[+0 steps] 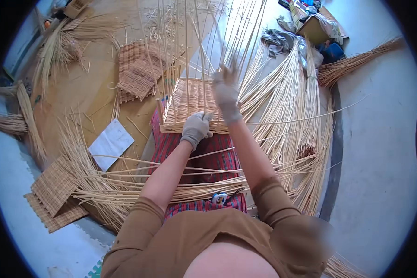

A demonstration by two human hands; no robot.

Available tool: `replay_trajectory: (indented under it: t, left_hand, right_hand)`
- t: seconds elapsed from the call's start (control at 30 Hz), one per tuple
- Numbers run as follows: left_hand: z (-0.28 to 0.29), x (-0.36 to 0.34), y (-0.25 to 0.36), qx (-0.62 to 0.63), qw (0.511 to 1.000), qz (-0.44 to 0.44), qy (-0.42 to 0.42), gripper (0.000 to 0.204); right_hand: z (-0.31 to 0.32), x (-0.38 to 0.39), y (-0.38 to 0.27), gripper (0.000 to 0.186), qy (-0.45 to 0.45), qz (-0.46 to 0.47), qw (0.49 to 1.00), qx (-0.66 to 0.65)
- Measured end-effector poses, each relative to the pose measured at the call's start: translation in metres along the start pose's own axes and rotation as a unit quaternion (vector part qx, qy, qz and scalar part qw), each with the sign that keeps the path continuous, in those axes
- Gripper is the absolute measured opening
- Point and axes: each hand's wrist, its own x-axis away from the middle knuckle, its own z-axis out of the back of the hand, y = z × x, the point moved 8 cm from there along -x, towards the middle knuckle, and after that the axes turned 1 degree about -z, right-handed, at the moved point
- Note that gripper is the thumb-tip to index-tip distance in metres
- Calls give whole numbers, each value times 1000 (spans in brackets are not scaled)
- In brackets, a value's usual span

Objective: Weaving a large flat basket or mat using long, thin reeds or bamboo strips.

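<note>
Both bare forearms reached forward from brown sleeves. The gloved left hand was closed in a fist, near; the gloved right hand stretched farther, fingers spread upward.

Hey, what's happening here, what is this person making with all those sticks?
A person is weaving a wicker basket resting on their lap. The gloved left hand grips the near rim of the woven part, while the gloved right hand reaches among the upright stakes. Loose cane bundles lie on the floor, with finished woven mats to the left.
</note>
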Motion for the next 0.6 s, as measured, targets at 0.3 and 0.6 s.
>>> replay_trajectory:
  t: [0.3, 0.6]
  left_hand:
    - [17, 10, 0, -24, 1000, -11, 3, 22]
    - [139, 113, 11, -14, 976, -213, 29, 32]
  right_hand:
    - [78, 156, -14, 24, 35, -301, 883, 358]
    - [-39, 180, -23, 20, -303, -7, 838, 454]
